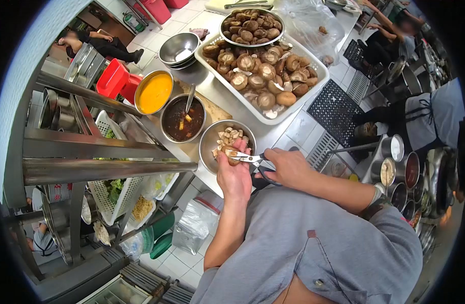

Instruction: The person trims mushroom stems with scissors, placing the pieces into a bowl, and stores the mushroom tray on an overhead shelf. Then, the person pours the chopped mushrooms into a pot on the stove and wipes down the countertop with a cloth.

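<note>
My left hand (234,177) is closed around a brown mushroom (230,152), held over the near rim of a steel bowl (206,147). Cut pale mushroom stems (231,136) lie inside that bowl. In my right hand (289,167) is a pair of scissors (258,158) with black handles, its blades at the mushroom. A white tray (273,120) beyond my hands is heaped with whole mushrooms (267,72), gills up on many. On its far end sits a steel bowl of mushroom caps (252,26).
A bowl of dark sauce (179,126) with a spoon and a bowl of yellow liquid (154,94) stand left of the stems. Stacked steel bowls (177,49) are farther back. Metal rack bars (111,171) reach in from the left. Several other people are around the kitchen.
</note>
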The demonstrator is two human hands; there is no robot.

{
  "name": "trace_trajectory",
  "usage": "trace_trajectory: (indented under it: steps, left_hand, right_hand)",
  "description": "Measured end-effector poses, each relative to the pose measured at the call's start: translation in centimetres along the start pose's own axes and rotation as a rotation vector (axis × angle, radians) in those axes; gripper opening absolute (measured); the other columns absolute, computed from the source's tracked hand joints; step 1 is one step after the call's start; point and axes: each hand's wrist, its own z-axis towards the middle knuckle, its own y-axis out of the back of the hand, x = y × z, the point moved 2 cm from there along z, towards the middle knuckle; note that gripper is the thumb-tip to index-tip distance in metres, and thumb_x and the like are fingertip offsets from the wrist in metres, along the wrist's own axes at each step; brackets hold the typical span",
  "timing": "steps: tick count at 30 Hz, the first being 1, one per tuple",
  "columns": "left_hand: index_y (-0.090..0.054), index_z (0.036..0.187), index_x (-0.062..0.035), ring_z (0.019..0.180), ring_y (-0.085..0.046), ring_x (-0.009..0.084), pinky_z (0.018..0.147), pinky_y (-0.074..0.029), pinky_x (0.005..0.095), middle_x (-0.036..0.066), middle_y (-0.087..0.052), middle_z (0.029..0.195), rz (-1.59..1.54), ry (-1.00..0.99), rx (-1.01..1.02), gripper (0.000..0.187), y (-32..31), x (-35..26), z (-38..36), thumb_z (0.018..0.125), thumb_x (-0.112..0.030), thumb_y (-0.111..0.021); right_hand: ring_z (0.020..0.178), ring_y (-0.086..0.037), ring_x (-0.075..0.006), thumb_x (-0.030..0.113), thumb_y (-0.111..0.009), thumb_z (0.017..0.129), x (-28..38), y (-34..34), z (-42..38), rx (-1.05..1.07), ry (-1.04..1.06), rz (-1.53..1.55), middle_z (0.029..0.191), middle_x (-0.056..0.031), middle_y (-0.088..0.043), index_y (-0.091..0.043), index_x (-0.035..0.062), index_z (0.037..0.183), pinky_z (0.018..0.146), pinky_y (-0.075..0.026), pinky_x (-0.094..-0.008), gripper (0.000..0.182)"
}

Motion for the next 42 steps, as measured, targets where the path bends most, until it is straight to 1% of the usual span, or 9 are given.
trace_trajectory:
  steps: [7, 13, 16, 19, 20, 26, 36, 39, 42]
  left_hand:
    - [-0.05, 0.129, 0.0042, 0.119, -0.056, 0.0267, 0.103, -0.045, 0.0397, 0.016, -0.058, 0.126, 0.04, 0.028, -0.096, 0.048, 2.6, 0.0, 0.6, 0.11, -0.036, -0.031]
    - [-0.044, 0.134, 0.0032, 0.118, -0.057, 0.0277, 0.102, -0.046, 0.0408, 0.018, -0.056, 0.127, -0.003, 0.005, -0.106, 0.046, 3.3, 0.7, 0.2, 0.11, -0.034, -0.032]
    - [-0.045, 0.133, 0.003, 0.116, -0.058, 0.0268, 0.1, -0.048, 0.0399, 0.017, -0.056, 0.127, 0.012, -0.008, -0.138, 0.045, 3.5, 1.0, 0.0, 0.11, -0.034, -0.034]
    - [-0.047, 0.131, 0.0025, 0.111, -0.062, 0.025, 0.096, -0.051, 0.0377, 0.016, -0.058, 0.125, 0.084, -0.062, -0.154, 0.045, 3.9, 0.0, 0.2, 0.109, -0.035, -0.038]
    - [-0.049, 0.13, 0.0022, 0.109, -0.063, 0.0243, 0.094, -0.052, 0.0366, 0.015, -0.059, 0.124, 0.11, -0.081, -0.149, 0.044, 4.1, -0.6, 0.2, 0.109, -0.035, -0.039]
    - [-0.06, 0.122, -0.0008, 0.077, -0.062, 0.0087, 0.058, -0.048, 0.0244, 0.004, -0.068, 0.095, 0.384, -0.067, -0.16, 0.04, 5.0, -2.9, 0.4, 0.107, -0.036, -0.047]
    - [-0.053, 0.138, 0.0026, 0.083, -0.062, 0.0114, 0.063, -0.052, 0.0256, 0.009, -0.065, 0.111, 0.897, -0.167, -0.051, 0.043, 3.2, -4.3, -1.1, 0.102, -0.02, -0.054]
    - [-0.053, 0.138, 0.0038, 0.084, -0.062, 0.0118, 0.064, -0.053, 0.0257, 0.01, -0.065, 0.109, 1.026, -0.148, -0.044, 0.044, 3.5, -4.2, -1.3, 0.1, -0.019, -0.057]
    - [-0.053, 0.137, 0.0047, 0.084, -0.062, 0.012, 0.063, -0.053, 0.0255, 0.01, -0.065, 0.106, 1.087, -0.146, -0.035, 0.045, 4.1, -4.4, -1.5, 0.099, -0.019, -0.058]
  right_hand:
    - [0.083, -0.068, -0.0379, 0.046, -0.073, 0.082, -0.8, -2.7, 0.6, 0.277, -0.139, 0.225, 0.089, -0.0179, -0.069, -0.063, 0.0041, 0.101, 0.071, -0.052, -0.0495, 0.047]
    - [0.078, -0.067, -0.0411, 0.047, -0.074, 0.081, 0.2, -2.6, 0.4, -0.029, 0.015, 0.059, 0.073, -0.0185, -0.067, -0.063, 0.0015, 0.089, 0.07, -0.052, -0.0516, 0.047]
    - [0.066, -0.067, -0.031, 0.049, -0.073, 0.085, -0.3, -3.0, 1.2, 0.086, 0.024, 0.026, 0.066, -0.0126, -0.064, -0.059, 0.0027, 0.082, 0.059, -0.051, -0.0441, 0.048]
    - [0.062, -0.065, -0.0165, 0.049, -0.069, 0.09, -1.0, -3.1, 1.4, 0.634, -0.248, 0.731, 0.06, -0.0031, -0.058, -0.057, 0.0058, 0.08, 0.052, -0.049, -0.0344, 0.046]
    - [0.063, -0.061, -0.008, 0.051, -0.066, 0.093, -1.0, -2.7, 0.9, 0.682, -0.415, 1.011, 0.065, 0.0019, -0.056, -0.058, 0.0071, 0.083, 0.05, -0.046, -0.0252, 0.046]
    - [0.074, -0.058, -0.0102, 0.06, -0.069, 0.087, -2.6, -2.1, 0.6, 0.725, -0.278, 0.845, 0.083, -0.0021, -0.058, -0.063, 0.0034, 0.101, 0.061, -0.046, -0.0253, 0.058]
    - [0.09, -0.064, -0.0311, 0.064, -0.074, 0.078, -2.0, 0.4, 2.0, 0.412, -0.011, 0.276, 0.092, -0.0199, -0.065, -0.063, -0.0036, 0.101, 0.077, -0.05, -0.0401, 0.072]
    - [0.087, -0.065, -0.0336, 0.067, -0.075, 0.074, -1.2, -0.2, 2.3, 0.12, 0.061, 0.201, 0.089, -0.021, -0.066, -0.065, -0.0037, 0.096, 0.074, -0.05, -0.0411, 0.075]
    - [0.078, -0.065, -0.0317, 0.069, -0.075, 0.073, -1.5, -1.1, 3.5, 0.188, -0.092, 0.233, 0.081, -0.018, -0.066, -0.066, -0.0032, 0.091, 0.07, -0.05, -0.0406, 0.075]
